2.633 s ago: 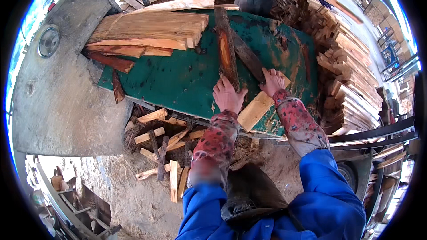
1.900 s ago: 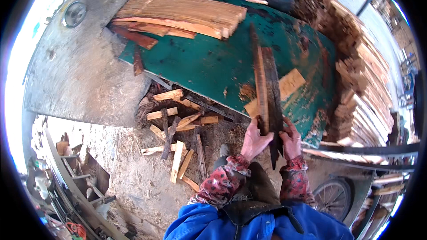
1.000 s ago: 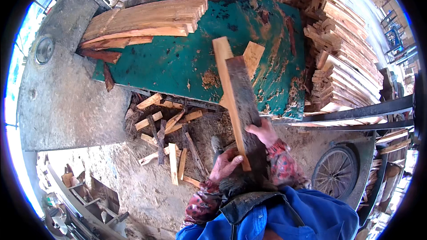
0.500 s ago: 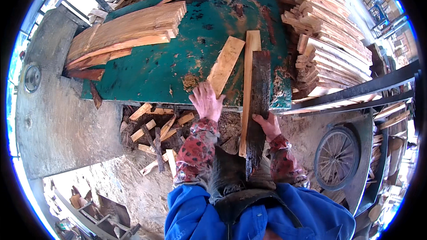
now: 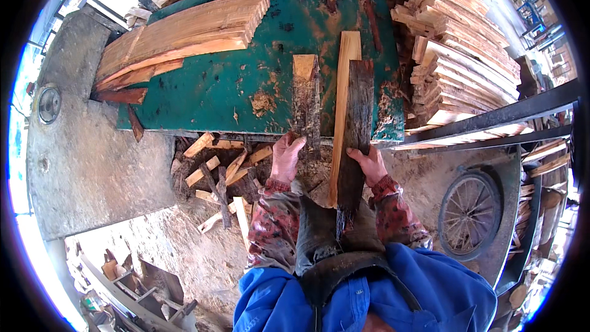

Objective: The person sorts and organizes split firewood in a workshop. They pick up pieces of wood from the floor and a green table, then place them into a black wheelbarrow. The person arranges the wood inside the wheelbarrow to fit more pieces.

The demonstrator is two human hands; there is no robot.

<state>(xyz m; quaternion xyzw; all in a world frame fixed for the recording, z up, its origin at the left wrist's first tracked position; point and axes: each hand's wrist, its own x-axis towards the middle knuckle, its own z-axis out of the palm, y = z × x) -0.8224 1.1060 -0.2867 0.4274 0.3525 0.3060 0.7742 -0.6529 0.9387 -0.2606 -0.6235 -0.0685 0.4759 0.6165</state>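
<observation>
My left hand (image 5: 286,155) is closed at the near left edge of a short wooden board (image 5: 306,95), thumb against it. This board lies on the green tabletop (image 5: 221,95), its dark, rough bark side up and a pale patch at the far end. My right hand (image 5: 369,165) grips a long dark bark-covered board (image 5: 359,104) by its right edge, thumb on top, fingers hidden beneath. Close along its left side runs a pale board (image 5: 344,86). Both long pieces overhang the table's near edge toward my dark apron (image 5: 326,230).
A stack of pale boards (image 5: 184,34) lies at the table's far left. Tall plank piles (image 5: 464,80) stand to the right, behind a dark metal rail (image 5: 491,120). Offcuts (image 5: 224,175) litter the ground below the near edge. A spoked wheel (image 5: 470,215) sits at right, a grey metal panel (image 5: 98,147) at left.
The short board has turned from pale side up to bark side up and now lies straighter. My left hand has moved from on top of it to its near left edge.
</observation>
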